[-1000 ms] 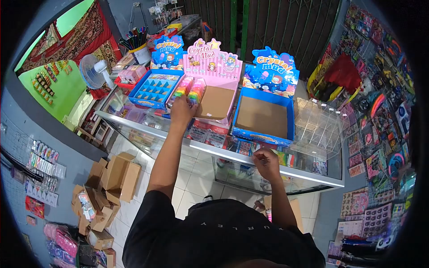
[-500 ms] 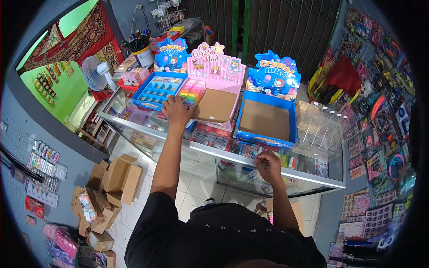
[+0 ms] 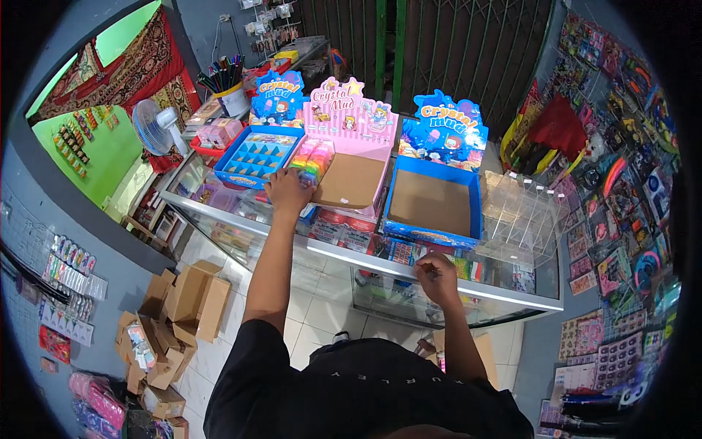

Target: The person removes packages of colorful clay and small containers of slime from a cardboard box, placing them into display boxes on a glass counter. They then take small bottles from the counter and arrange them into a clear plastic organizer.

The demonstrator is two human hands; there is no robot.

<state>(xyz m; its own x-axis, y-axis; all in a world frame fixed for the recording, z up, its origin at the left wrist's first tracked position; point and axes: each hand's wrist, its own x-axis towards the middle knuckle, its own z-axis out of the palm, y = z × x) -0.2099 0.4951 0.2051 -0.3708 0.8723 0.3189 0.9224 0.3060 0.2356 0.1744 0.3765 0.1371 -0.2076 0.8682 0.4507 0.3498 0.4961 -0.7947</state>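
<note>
At the front left corner of the pink display box [image 3: 355, 175], my left hand [image 3: 289, 192] rests against the rainbow-coloured packs [image 3: 313, 159] lined up inside it; its fingertips are partly hidden, so a grip cannot be made out. A blue box [image 3: 257, 157] with small triangular dividers stands just left of the packs. My right hand [image 3: 436, 276] is curled over the counter's front edge, below the blue display box [image 3: 431, 197] with a bare cardboard bottom. Something small and dark may be between its fingers.
The glass counter [image 3: 329, 245] has a metal front edge. Clear divided racks [image 3: 519, 216] stand at its right end. A fan [image 3: 157, 128], a pen tub [image 3: 232, 99] and a red tray [image 3: 212, 150] are at the left. Cardboard boxes [image 3: 197, 293] lie on the floor.
The view has shifted slightly. My left hand has moved a little down and left along the box's front corner. My right hand stays about where it was.
</note>
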